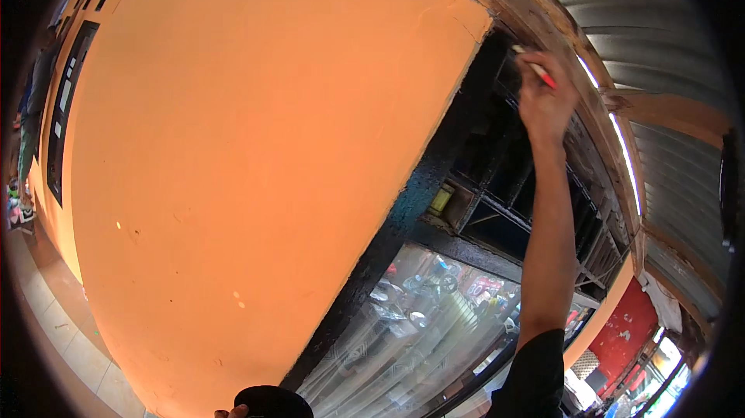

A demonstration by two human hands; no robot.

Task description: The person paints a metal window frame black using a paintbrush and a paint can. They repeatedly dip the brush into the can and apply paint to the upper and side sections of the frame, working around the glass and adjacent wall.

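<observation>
Your right hand [545, 100] is raised high against the dark window frame [434, 162], fingers curled tight around a slim brush [535, 67] with a red handle and a pale end; the handle pokes out above the knuckles, slanting up and to the left, while the working tip is hidden behind the hand, so you cannot tell whether it touches the wood. The arm runs straight up from the black sleeve [535, 375] at the lower edge, crossing in front of the glass pane [411, 325]; the pane shows a muddle of reflections. Your left hand [233, 412] barely enters at the bottom edge, only the fingertips showing, resting on a round black object [272, 401]; whether it grips that object cannot be told. The brush sits near the top of the frame, just under the weathered wooden beam [543, 14] and the corrugated metal roof [636, 22]; the frame's paint looks glossy black, with open compartments above the glass; a small yellow-green container [441, 199] stands on a ledge in one of them. A broad orange wall [248, 162] fills the left of the view; a tiled floor [54, 317] lies below it.
</observation>
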